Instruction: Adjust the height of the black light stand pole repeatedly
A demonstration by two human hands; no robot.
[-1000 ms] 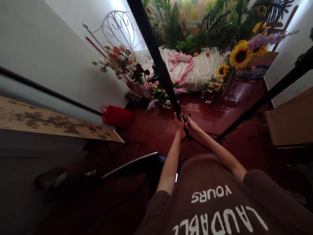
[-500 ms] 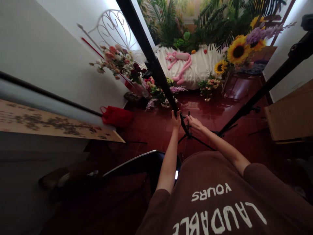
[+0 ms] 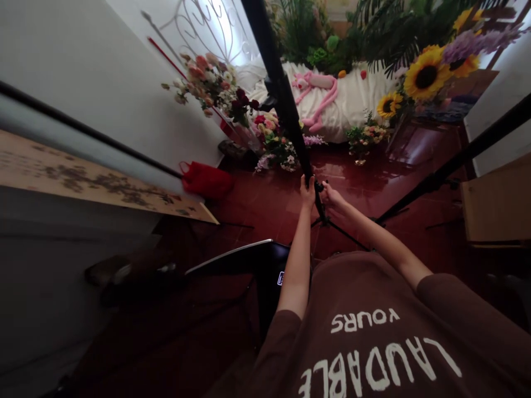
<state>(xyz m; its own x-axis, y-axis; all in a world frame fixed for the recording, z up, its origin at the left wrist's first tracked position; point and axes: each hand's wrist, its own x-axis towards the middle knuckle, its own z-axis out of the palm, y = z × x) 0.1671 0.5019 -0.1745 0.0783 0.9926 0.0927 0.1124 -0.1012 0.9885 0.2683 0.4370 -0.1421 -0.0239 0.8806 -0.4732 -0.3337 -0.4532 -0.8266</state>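
A black stand pole [image 3: 286, 99] runs from the top of the head view down to spread legs on the dark red floor. My left hand [image 3: 307, 192] is wrapped round the lower part of this pole. Close by on the right, my right hand [image 3: 332, 194] has its fingers closed at a small black knob [image 3: 318, 187] on the pole's side. The fingertips of that hand are small and partly hidden.
Another black stand [image 3: 448, 166] slants along the right. Beyond the pole, a pink plush toy [image 3: 321, 83] lies on white cloth [image 3: 352, 105], among flowers and sunflowers [image 3: 426, 77]. A red bag [image 3: 207, 179] and a painted scroll [image 3: 95, 185] are at left, a cardboard-coloured panel [image 3: 498, 207] at right.
The view has shifted, so the scene sits further right and a little higher. My right hand has come in closer to the pole, its fingers now at the knob. My left hand keeps its grip.
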